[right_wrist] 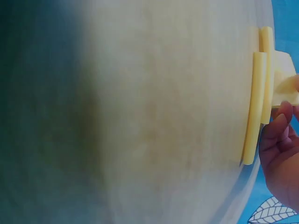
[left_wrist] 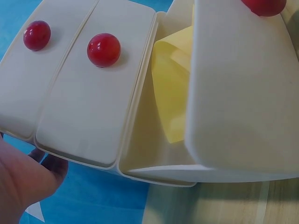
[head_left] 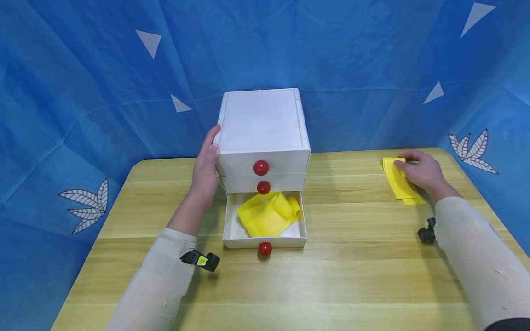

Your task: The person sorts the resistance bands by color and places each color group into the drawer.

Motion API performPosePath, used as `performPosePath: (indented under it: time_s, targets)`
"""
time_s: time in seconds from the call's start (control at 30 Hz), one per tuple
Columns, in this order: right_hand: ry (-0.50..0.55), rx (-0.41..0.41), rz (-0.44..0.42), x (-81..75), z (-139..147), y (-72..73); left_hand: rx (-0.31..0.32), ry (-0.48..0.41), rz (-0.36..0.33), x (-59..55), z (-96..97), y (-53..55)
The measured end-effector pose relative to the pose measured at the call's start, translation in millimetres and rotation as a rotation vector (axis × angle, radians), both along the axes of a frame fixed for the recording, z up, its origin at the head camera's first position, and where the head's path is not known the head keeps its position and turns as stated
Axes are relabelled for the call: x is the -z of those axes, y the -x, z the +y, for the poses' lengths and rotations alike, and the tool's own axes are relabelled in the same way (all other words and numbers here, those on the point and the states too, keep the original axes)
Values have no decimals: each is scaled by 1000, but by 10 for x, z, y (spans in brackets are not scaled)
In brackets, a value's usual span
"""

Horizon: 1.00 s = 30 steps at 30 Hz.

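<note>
A white drawer unit (head_left: 262, 122) with red knobs stands on the table, its bottom drawer (head_left: 242, 242) pulled out. Inside that drawer lies a loosely crumpled yellow cloth (head_left: 269, 216), partly hidden behind the drawer front in the left wrist view. My left hand (head_left: 204, 170) rests against the unit's left side, fingers fairly straight. Far to the right, my right hand (head_left: 423, 171) pinches the far edge of a folded yellow cloth (head_left: 399, 181) between thumb and fingers. In the right wrist view a raised flap of the folded cloth (right_wrist: 257, 107) shows at the fingertips.
The wooden table (head_left: 352, 266) has a rounded far edge, with a blue patterned curtain (head_left: 256, 46) behind it. The two upper drawers, with a top knob (head_left: 261, 168) and a middle knob (head_left: 263, 187), are closed above the pulled-out one.
</note>
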State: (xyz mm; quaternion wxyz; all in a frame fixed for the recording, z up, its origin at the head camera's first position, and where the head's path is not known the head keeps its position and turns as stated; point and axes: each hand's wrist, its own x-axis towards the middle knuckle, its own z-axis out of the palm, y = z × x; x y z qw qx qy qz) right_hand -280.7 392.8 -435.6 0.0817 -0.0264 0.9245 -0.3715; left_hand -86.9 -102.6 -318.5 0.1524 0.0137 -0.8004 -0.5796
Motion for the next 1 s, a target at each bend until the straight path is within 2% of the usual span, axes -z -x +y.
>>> performPosePath:
  time_s: [0.33, 0.67, 1.0]
  targets:
    - [24, 17, 53, 8, 14, -25, 4, 6, 0, -13, 12, -17]
    - [12, 32, 71, 11, 26, -31, 7, 7, -9, -31, 21, -29]
    - [-15, 44, 79, -92, 5, -106, -1, 5, -22, -40, 17, -35]
